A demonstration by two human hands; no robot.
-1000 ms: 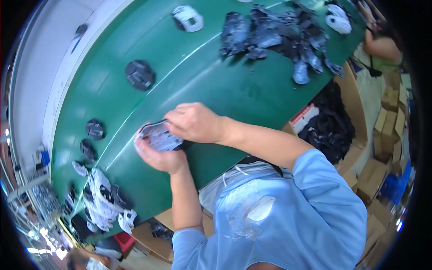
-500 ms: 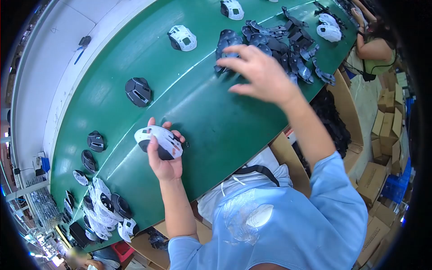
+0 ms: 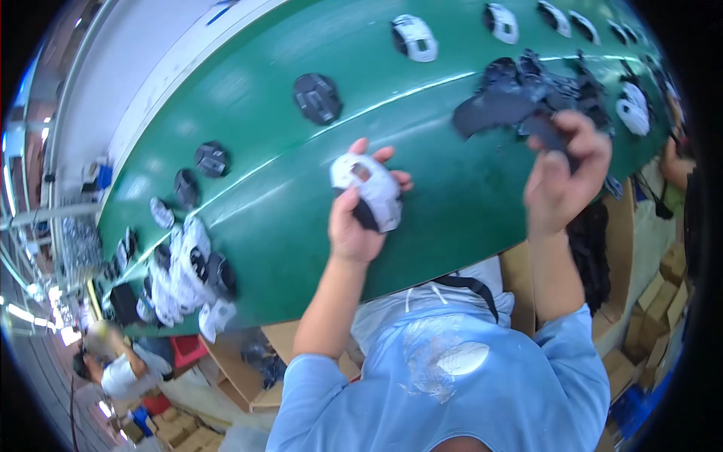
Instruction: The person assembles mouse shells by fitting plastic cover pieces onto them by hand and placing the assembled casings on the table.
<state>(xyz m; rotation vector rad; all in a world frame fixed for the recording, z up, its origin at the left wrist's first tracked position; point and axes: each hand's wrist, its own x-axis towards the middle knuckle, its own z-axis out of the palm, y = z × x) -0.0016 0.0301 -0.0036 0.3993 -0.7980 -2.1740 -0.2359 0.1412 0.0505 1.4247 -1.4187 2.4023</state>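
Note:
In my left hand [image 3: 355,233] is a white and black computer mouse shell [image 3: 380,197], with the thumb on its near side and the fingers around the far side. My right hand [image 3: 566,181] is raised to the right, fingers closed on a dark plastic mouse part [image 3: 553,139] that is blurred by motion. Just beyond it lies a pile of dark plastic parts [image 3: 553,87] on the green table [image 3: 452,203]. Whether the broad dark piece [image 3: 493,109] left of the fingers joins the held part, I cannot tell.
Dark mouse shells [image 3: 317,99] and white mouse shells [image 3: 415,38] stand in a row along the table. White shells [image 3: 184,260] are heaped at the left end. Open cardboard boxes [image 3: 621,256] sit below the near edge. Another person [image 3: 128,369] is at lower left.
My right hand has closed on a dark part and turned palm-up. The view has swung, so the table's things appear shifted. My left hand still holds the mouse shell.

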